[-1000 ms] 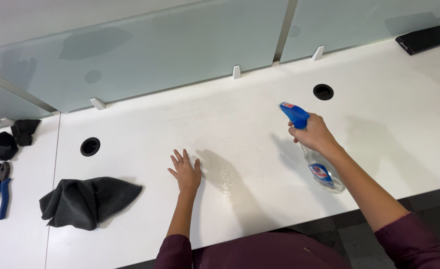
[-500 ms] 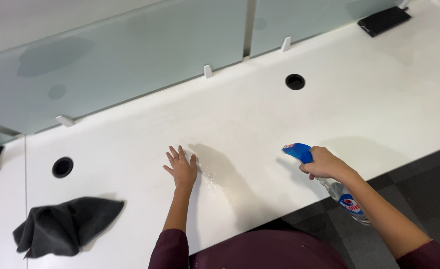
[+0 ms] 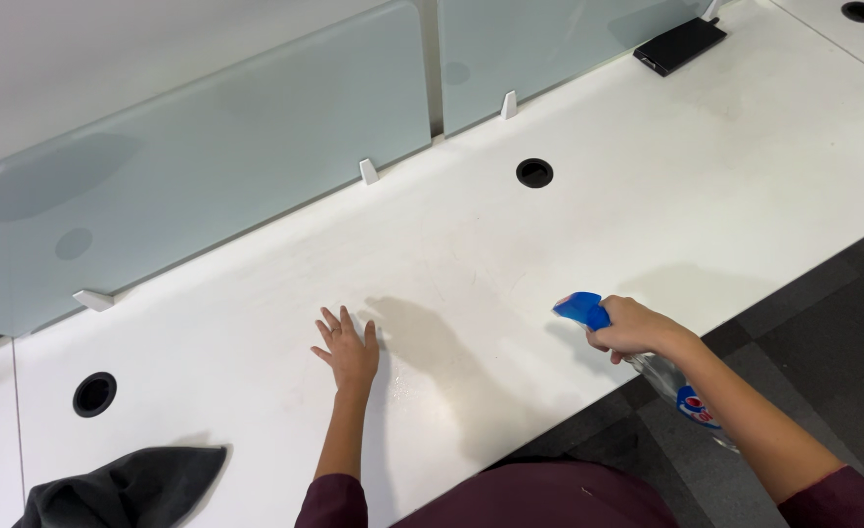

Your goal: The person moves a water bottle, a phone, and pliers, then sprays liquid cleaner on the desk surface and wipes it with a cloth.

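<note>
White laminate worktop (image 3: 647, 225) fills the head view, running from 8 o'clock up to 2 o'clock, with frosted glass partition panels (image 3: 207, 186) along its far edge. The left hand (image 3: 350, 352) lies flat on the worktop just below centre, palm down, fingers spread wide and holding nothing. The right hand (image 3: 632, 328) sits at about 4 o'clock over the near edge of the worktop, closed around the neck of a clear spray bottle (image 3: 671, 381); its blue trigger head (image 3: 582, 309) points toward 9 o'clock, and the bottle body slants down toward 5 o'clock over the dark carpet tiles (image 3: 823, 332). A dark grey cloth (image 3: 129, 487) lies crumpled on the worktop at 7 o'clock, well apart from both hands. Two round black cable holes show, one (image 3: 94, 393) near the cloth at 8 o'clock, another (image 3: 534, 173) at 1 o'clock. A flat black device (image 3: 678, 45) rests against the partition at 1 o'clock.
</note>
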